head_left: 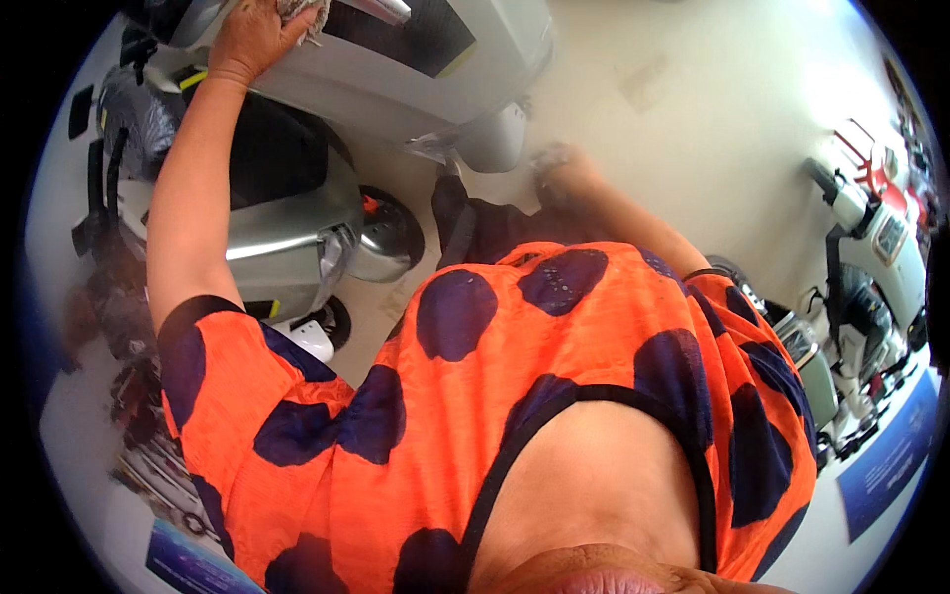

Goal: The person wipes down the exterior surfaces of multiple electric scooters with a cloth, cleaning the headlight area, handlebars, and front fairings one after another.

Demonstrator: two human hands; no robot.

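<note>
My left hand [247,40] reaches up to the top edge of the view, its fingers closed on a light, crumpled cloth [305,18]. The cloth lies against the pale grey body panel [485,69] of a scooter, beside its dark flat section [416,38]. Part of the left hand is cut off by the frame. Lower down, my right hand [569,173] hangs by my legs, apart from the scooter. Its fingers are dim and blurred, so whether it holds anything does not show.
Close on the left stands a silver-grey scooter [287,228] with a black seat [282,153] and a wheel [391,233]. Several more scooters [871,257] line the right side. Pale floor [673,119] lies between. A blue printed panel [891,455] is at the lower right.
</note>
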